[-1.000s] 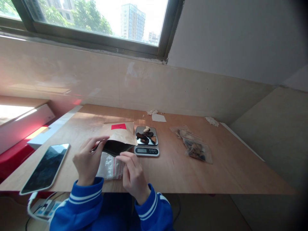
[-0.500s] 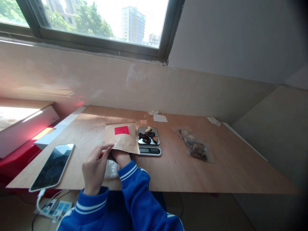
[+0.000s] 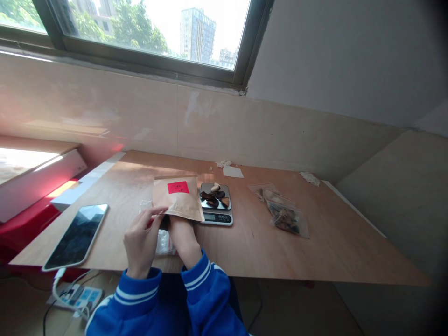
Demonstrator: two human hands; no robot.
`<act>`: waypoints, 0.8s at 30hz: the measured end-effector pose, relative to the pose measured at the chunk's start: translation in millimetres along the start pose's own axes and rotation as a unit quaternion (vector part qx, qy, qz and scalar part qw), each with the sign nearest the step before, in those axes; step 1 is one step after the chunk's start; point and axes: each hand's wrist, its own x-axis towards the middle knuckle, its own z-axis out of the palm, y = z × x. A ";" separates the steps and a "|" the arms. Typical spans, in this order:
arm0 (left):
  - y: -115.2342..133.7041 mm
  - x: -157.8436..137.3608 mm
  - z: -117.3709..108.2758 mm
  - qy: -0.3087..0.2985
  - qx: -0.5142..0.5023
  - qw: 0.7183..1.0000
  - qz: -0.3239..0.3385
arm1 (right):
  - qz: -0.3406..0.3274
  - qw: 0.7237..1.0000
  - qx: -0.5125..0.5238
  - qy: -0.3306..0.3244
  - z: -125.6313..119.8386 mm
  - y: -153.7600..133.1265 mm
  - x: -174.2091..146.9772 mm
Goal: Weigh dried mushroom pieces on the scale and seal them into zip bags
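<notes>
Head view: left hand point(image 3: 143, 235) pinching the near edge of a flat, brown kraft-paper pouch point(image 3: 179, 204), grip closed to the thickness of the paper between thumb and forefinger. Right hand point(image 3: 182, 232) pushed under that same edge, just right of the left grip, seemingly inside the pouch; fingers hidden by the paper, so cannot tell how far open or holding what. Just beyond both grips, on the pouch's upper face, a red rectangular label point(image 3: 178, 187) with dark strokes.

To the right of the left grip, close by the pouch's right edge, a white-and-silver digital scale point(image 3: 226, 218), bearing dark brown dried slices point(image 3: 211, 199) and one pale piece point(image 3: 216, 187); display too small to read. Close below the pouch, between the two wrists, clear plastic packaging point(image 3: 164, 243) with a red strip, on a light-brown wooden desk point(image 3: 252, 247).

Well apart to the right of the grips, overlapping clear zip bags point(image 3: 287, 220) of brown dried pieces. Left of the left grip, a dark-screened smartphone point(image 3: 77, 237) with a pale rim, white charging cable point(image 3: 55, 288) at its near end. Far beyond the grips, toward the wall, a white paper piece point(image 3: 233, 172) beside crumpled white tissue point(image 3: 223, 164).
</notes>
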 end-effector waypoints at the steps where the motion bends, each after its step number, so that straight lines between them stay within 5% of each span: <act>1: -0.1 0.1 0.2 -0.002 -0.004 1.000 0.002 | -0.004 1.000 -0.009 0.011 -7.9 -4.7 -2.2; 9: 2.2 1.4 3.5 0.006 0.006 1.000 -0.012 | 0.068 0.995 -0.066 -0.022 -32.6 -19.4 -17.4; 15: 5.4 1.9 6.4 0.001 0.004 1.000 -0.019 | 0.106 0.990 -0.045 0.084 -31.1 -11.5 -33.1; 24: 12.2 4.1 8.9 -0.004 0.032 0.999 -0.021 | 0.084 0.984 0.078 0.136 -47.3 -11.9 -44.2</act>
